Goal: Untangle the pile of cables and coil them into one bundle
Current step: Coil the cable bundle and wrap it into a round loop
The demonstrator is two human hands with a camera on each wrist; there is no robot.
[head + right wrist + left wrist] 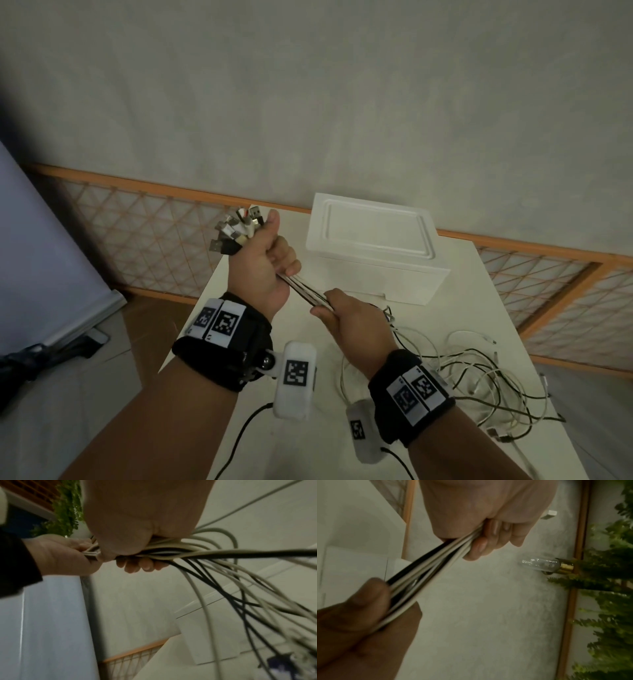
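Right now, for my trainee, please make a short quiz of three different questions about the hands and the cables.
1. True or false: the left hand grips the cables just below their plugs.
2. The loose cable ends lie on: A) the white box; B) the table; C) the floor.
3. What does the right hand hold?

Key: 1 true; 2 B; 3 the same cables, further down.
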